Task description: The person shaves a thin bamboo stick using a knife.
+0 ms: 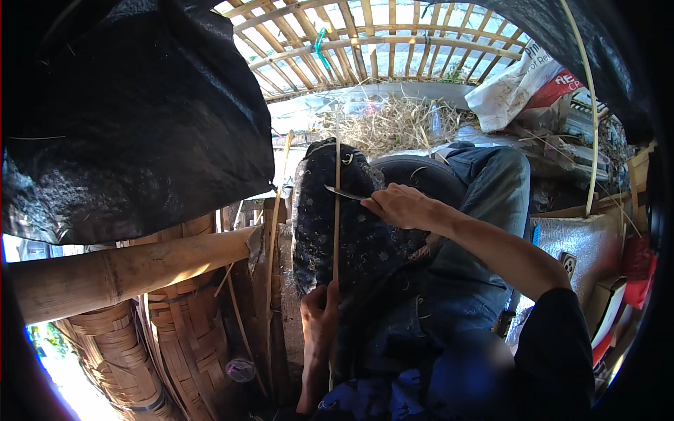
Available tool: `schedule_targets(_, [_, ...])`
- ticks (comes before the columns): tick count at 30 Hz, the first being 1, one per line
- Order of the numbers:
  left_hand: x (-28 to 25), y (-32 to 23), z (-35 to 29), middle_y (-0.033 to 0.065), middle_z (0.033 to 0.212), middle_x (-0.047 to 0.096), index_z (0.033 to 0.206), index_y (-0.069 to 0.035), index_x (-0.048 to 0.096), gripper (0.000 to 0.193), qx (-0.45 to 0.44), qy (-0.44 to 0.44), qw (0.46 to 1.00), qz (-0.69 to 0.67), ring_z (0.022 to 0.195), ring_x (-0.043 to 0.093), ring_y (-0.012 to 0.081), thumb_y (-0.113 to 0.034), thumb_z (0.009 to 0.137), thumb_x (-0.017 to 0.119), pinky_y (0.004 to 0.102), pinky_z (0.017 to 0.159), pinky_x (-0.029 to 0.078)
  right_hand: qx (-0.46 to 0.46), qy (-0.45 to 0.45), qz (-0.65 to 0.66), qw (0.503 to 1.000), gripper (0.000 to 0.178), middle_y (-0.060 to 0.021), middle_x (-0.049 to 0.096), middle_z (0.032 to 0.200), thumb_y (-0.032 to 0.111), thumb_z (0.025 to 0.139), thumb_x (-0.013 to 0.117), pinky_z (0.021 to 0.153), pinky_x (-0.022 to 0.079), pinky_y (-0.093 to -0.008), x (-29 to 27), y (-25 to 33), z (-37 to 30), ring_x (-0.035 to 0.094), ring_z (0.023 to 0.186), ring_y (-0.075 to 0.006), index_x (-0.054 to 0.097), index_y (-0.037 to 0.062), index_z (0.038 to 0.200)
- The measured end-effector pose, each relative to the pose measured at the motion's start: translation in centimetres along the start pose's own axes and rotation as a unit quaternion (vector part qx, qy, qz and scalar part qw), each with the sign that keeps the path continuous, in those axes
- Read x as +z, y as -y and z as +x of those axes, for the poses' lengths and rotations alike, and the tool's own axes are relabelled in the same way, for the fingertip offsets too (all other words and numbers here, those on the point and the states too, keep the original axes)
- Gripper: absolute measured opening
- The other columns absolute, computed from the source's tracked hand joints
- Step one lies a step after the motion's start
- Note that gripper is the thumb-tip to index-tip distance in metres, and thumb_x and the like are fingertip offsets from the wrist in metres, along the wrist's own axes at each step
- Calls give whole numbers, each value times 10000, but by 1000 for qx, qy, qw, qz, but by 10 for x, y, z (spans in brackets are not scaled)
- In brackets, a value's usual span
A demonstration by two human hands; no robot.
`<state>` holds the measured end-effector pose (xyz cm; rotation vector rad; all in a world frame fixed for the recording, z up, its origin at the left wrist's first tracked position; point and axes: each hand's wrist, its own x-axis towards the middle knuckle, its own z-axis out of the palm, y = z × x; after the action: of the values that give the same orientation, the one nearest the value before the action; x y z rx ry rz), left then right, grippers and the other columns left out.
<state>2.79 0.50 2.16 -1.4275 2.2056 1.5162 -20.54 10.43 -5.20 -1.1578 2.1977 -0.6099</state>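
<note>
A long, thin bamboo strip (336, 238) runs away from me over the dark patterned cloth (312, 210) that covers my left leg. My left hand (321, 313) is closed round the strip's near end, thumb and fingers pinching it. My right hand (400, 205) grips a knife, its handle mostly hidden in the fist. The curved knife blade (344, 191) points left and crosses the strip near my knee, apparently touching it. Small pale shavings cling to the cloth near the knee.
A thick bamboo pole (133, 266) juts in from the left above woven bamboo baskets (186, 316). Black sheeting (140, 126) hangs at upper left. Ahead lies a heap of shavings (393, 125) before a bamboo slat fence (379, 42). A white and red sack (519, 88) rests at upper right.
</note>
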Motion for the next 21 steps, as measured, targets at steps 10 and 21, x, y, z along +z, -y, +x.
schedule_targets(10, [0, -7, -14, 28, 539, 481, 658, 23, 545, 392, 12, -60, 998, -24, 532, 412, 66, -285, 901, 545, 272, 476, 310, -32, -48, -10, 998, 525, -194, 569, 565, 392, 956, 380, 562, 490, -466, -2, 6, 13, 606, 593, -380, 546, -8, 659])
schedule_targets(21, [-2, 3, -19, -12, 519, 326, 605, 9, 414, 408, 7, -30, 999, -36, 532, 292, 54, -239, 894, 560, 296, 461, 231, -23, 14, -18, 999, 485, -225, 583, 601, 373, 960, 373, 559, 500, -473, 11, 14, 12, 612, 624, -404, 557, -13, 731])
